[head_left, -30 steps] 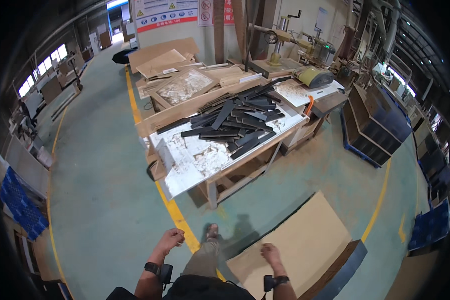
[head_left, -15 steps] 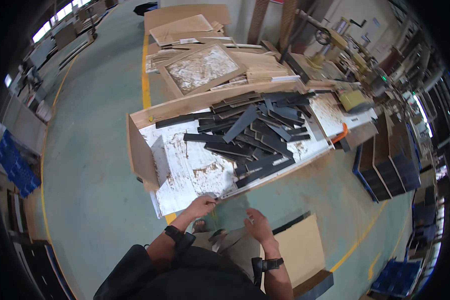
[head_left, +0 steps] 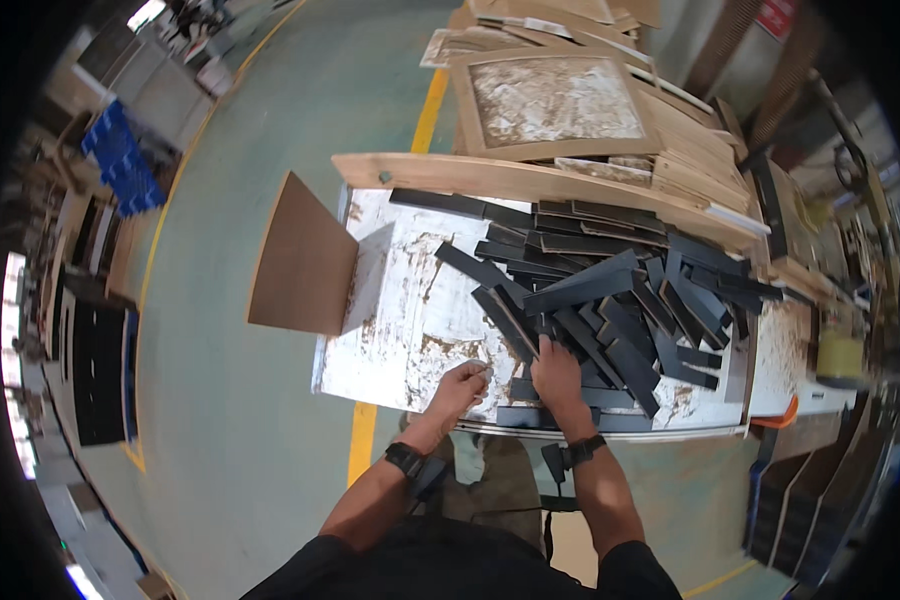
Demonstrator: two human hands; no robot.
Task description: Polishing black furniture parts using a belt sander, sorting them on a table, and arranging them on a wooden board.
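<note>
I see my left hand and right hand bare, forearms uncovered; a black band with a small dark box sits on each wrist; my top is black and short-sleeved; my trousers look olive-grey.

Dark grey strips lie on a white, brown-stained tabletop. The floor is green with yellow lines.

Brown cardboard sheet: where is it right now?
Head view, left side: the brown cardboard sheet stands off the left end of the white worn table, left of the pile of dark strips.
</note>
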